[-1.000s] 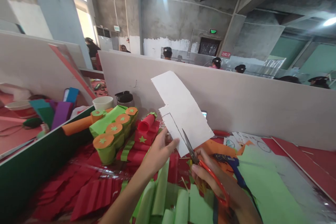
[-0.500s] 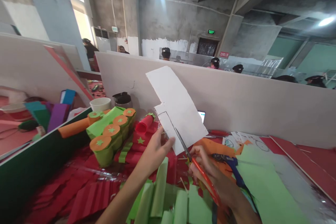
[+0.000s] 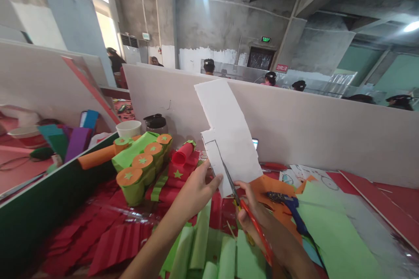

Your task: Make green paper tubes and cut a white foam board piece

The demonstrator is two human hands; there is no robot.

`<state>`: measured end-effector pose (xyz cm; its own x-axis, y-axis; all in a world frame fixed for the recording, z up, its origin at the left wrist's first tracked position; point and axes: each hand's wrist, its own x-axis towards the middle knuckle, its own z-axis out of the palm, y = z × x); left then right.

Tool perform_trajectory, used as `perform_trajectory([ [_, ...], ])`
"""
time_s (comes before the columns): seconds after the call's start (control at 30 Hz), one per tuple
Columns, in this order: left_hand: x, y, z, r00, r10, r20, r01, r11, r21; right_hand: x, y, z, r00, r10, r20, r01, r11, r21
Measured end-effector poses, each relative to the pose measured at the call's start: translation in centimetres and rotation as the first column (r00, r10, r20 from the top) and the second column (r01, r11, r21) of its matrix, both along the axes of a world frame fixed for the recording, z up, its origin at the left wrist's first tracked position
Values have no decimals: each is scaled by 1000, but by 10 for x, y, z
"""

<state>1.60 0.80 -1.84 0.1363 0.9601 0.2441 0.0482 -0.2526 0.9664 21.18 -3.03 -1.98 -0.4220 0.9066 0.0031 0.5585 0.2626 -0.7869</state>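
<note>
Across far side: long pale partition [image 3: 321, 130]. Lying flat at right: light green sheet [image 3: 340, 226]. Held up tilted mid-scene, nearer than partition: white card [image 3: 231, 124], with dark line [image 3: 218, 150] drawn along left part. Near edge, between forearms: rolled light green paper [image 3: 200, 239]. Pinching card at near left edge, thumb on its face: left grip [image 3: 198, 185]. Closed around red handles of scissors [image 3: 253, 220]: right grip [image 3: 262, 216]. Blades pointing far and left, along line; can't tell if parted. Just right: blue glue gun [image 3: 288, 201]. Left: row of green cylinders [image 3: 143, 162], orange tops, green stars.
</note>
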Motion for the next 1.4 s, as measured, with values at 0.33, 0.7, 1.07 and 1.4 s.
perform_trajectory([
  [0.33, -3, 2, 1, 1000, 1, 30, 0, 999, -33, -12, 3, -3, 1000, -10, -9, 10, 996, 85],
  [0.7, -9, 5, 0, 990, -11, 138, 19, 998, -57, -21, 4, -10, 998, -42, -52, 52, 978, 204],
  [1.07, -11, 2, 8, 991, 33, 131, -30, 999, -29, -20, 8, -17, 995, -20, -96, 34, 987, 155],
  [1.4, -12, 7, -2, 984, 177, -30, -175, 982, 67, -25, 12, -26, 984, -15, -179, 22, 999, 37],
])
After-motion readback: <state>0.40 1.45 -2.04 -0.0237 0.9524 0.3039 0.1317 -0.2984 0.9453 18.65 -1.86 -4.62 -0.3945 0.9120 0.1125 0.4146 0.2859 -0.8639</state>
